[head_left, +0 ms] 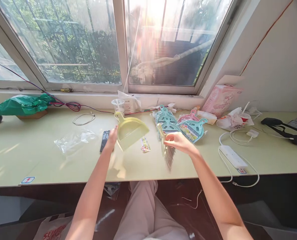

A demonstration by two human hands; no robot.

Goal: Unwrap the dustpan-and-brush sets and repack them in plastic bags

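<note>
A yellow-green dustpan [132, 131] is held up over the table by my left hand [112, 137], whose fingers are closed on its left edge. My right hand [177, 141] grips a small brush [163, 141] of the same colour, its grey bristles pointing down. Between the two, a colourful printed card [145, 144] lies on the table. Behind my right hand sit wrapped blue dustpan sets [194, 129] and a pink one [188, 116]. A phone [104, 141] lies beside my left hand, partly hidden by it.
Crumpled clear plastic [74, 141] and a coiled white cable [83, 118] lie on the left. A green bag [23, 104] is at the far left. On the right are a white power strip [232, 156], a pink box [221, 100] and black straps [285, 130]. A cup [118, 105] stands near the window.
</note>
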